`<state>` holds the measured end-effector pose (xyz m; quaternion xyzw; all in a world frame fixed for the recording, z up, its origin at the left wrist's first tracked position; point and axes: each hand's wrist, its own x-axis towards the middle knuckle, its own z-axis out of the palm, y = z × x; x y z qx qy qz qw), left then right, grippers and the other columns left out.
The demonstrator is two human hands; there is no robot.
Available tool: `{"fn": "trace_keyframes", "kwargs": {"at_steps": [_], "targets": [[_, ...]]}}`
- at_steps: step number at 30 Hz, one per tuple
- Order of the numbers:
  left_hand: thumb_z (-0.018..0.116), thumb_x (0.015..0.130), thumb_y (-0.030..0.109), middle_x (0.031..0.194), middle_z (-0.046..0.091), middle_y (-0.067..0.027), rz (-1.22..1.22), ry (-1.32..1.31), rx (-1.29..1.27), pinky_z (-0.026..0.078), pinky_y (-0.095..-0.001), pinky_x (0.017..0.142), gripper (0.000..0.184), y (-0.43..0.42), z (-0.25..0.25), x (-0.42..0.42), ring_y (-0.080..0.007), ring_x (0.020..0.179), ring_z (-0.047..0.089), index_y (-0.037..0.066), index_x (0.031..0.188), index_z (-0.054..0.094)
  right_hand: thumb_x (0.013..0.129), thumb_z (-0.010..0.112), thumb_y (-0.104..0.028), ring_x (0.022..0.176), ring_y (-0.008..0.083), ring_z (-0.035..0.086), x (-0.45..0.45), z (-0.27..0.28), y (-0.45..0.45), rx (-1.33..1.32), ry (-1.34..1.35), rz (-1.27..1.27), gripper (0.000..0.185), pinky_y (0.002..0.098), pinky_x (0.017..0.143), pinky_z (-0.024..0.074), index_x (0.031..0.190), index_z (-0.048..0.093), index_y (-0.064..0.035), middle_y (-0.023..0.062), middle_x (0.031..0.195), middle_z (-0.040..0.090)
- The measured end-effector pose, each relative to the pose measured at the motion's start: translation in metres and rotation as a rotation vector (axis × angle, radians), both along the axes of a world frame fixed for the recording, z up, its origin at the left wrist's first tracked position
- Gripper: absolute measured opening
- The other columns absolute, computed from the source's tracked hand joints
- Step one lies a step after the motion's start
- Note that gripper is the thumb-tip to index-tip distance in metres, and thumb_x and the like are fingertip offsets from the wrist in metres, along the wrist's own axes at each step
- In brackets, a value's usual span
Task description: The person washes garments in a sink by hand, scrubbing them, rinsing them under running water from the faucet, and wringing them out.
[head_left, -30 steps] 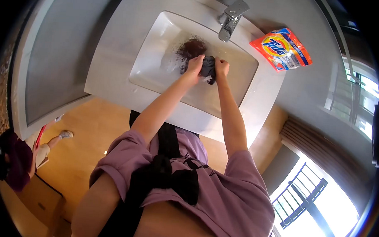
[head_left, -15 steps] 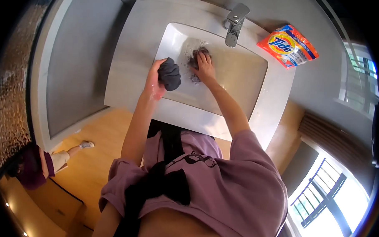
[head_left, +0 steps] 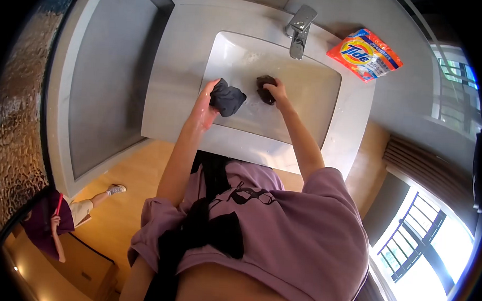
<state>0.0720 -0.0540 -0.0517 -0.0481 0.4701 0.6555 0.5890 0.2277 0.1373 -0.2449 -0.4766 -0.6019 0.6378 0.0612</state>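
Bunched dark grey cloth (head_left: pixel 228 98) hangs above the left part of the white sink (head_left: pixel 215 54), with my left hand (head_left: pixel 204 110) closed around its left side. Wet skin glistens on that wrist. Over the middle of the basin, my right hand (head_left: pixel 278 93) grips a smaller, wadded dark brown cloth (head_left: pixel 265 88). Cloudy water stands in the basin below it. The two cloths are apart from each other. Their folds hide what kind of item each one is.
A chrome faucet (head_left: pixel 299 36) rises at the sink's back edge. An orange Tide detergent bag (head_left: pixel 364 55) lies on the counter (head_left: pixel 172 68) at the back right. Another person (head_left: pixel 50 221) in a dark purple top is at the lower left, holding something red.
My right hand has lifted the brown cloth from the water and shifted slightly right, its fingers now wrapped round it. My left hand has moved a little right with the grey cloth.
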Motion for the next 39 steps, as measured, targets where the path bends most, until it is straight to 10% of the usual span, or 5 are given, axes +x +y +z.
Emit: {"fn": "trace_keyframes", "kwargs": {"at_steps": [11, 17, 24, 27, 39], "targets": [[0.056, 0.074, 0.035, 0.072, 0.056, 0.0002, 0.021, 0.189, -0.123, 0.037, -0.0286, 0.071, 0.026, 0.051, 0.013, -0.001, -0.0113, 0.067, 0.051, 0.009, 0.077, 0.058, 0.073, 0.049, -0.039, 0.111, 0.0356, 0.042, 0.005, 0.124, -0.061, -1.171, 1.171, -0.53, 0.059, 0.0608, 0.097, 0.0214, 0.119, 0.041, -0.0033, 0.0151, 0.121, 0.044], [0.063, 0.06, 0.012, 0.074, 0.051, -0.0083, -0.201, 0.849, -0.108, 0.039, -0.0281, 0.06, 0.017, 0.062, -0.031, 0.026, -0.0151, 0.072, 0.049, -0.001, 0.059, 0.052, 0.081, 0.043, -0.056, 0.084, 0.0202, 0.056, -0.015, 0.099, -0.063, -1.003, 0.894, -0.547, 0.051, 0.0353, 0.071, 0.0458, 0.096, 0.056, -0.0084, 0.0067, 0.091, 0.06], [0.068, 0.062, 0.043, 0.131, 0.026, -0.0155, -0.24, 1.52, -0.518, 0.028, -0.0448, 0.094, 0.077, 0.075, -0.042, 0.063, -0.0355, 0.115, 0.032, 0.01, 0.124, 0.036, 0.08, 0.042, -0.059, 0.092, 0.0206, 0.055, -0.026, 0.124, -0.073, -0.79, 0.785, -0.52, 0.06, 0.0335, 0.078, 0.0447, 0.106, 0.053, -0.0068, 0.008, 0.102, 0.057], [0.064, 0.066, 0.048, 0.114, 0.051, -0.016, -0.052, 0.817, -0.293, 0.039, -0.0344, 0.087, 0.066, 0.082, -0.072, 0.058, -0.0298, 0.102, 0.05, 0.006, 0.114, 0.049, 0.076, 0.05, -0.058, 0.09, 0.0191, 0.054, -0.027, 0.116, -0.071, -0.608, 0.5, -0.594, 0.061, 0.0321, 0.075, 0.0442, 0.108, 0.052, -0.0064, 0.0077, 0.097, 0.056], [0.059, 0.062, 0.021, 0.048, 0.048, -0.0108, 0.056, 1.145, -0.259, 0.037, -0.0348, 0.047, 0.024, 0.129, -0.045, 0.074, -0.0209, 0.044, 0.043, 0.0, 0.057, 0.05, 0.073, 0.053, -0.008, 0.06, 0.0158, 0.05, -0.035, 0.147, -0.044, -0.323, 0.61, -1.035, 0.008, 0.0316, 0.053, 0.0446, 0.072, 0.047, -0.0027, 0.0045, 0.069, 0.051]]}}
